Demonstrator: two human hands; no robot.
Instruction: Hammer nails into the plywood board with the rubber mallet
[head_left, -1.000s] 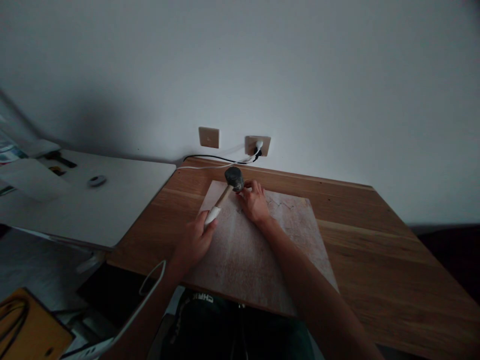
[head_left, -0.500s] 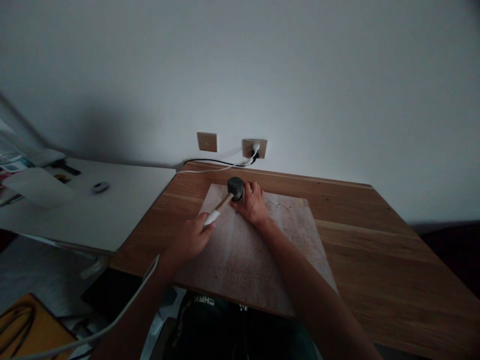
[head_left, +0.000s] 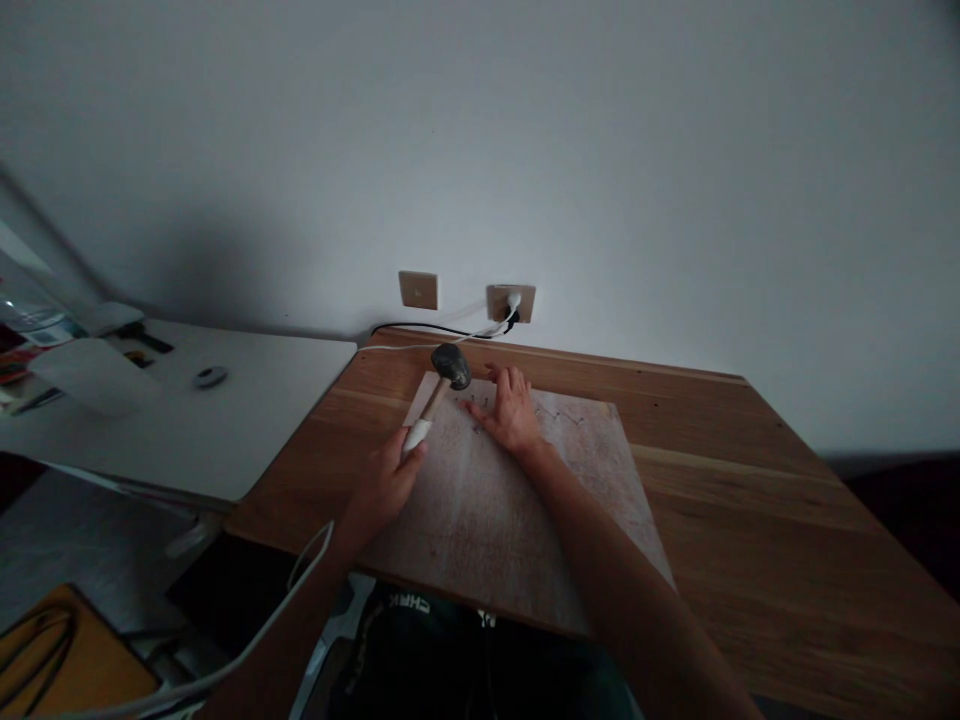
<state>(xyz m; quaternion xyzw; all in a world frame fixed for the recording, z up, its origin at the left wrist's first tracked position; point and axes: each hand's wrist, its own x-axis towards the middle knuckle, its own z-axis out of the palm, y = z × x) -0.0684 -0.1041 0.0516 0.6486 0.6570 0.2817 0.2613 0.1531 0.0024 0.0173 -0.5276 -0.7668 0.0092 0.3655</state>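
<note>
My left hand (head_left: 388,477) is closed round the pale grip of a mallet (head_left: 451,367) with a dark head and a wooden handle. The head is raised above the far left part of a whitish wooden board (head_left: 480,520). My right hand (head_left: 512,412) rests near the board's far edge with its thumb and fingers apart. Several small nails (head_left: 486,402) stand in the board by the right thumb. More nails (head_left: 568,414) lie or stand to the right of that hand, too small to tell which.
The board lies on a wooden table (head_left: 750,520) against the wall. A socket (head_left: 511,303) with plugs and cables is behind it. On the left stands a white table (head_left: 262,400) with a mouse (head_left: 210,377). A white cable (head_left: 255,635) runs beside my left arm.
The mallet head has lifted and swung left, away from my right hand. My right hand's thumb and fingers have spread, and the nails beside them now show.
</note>
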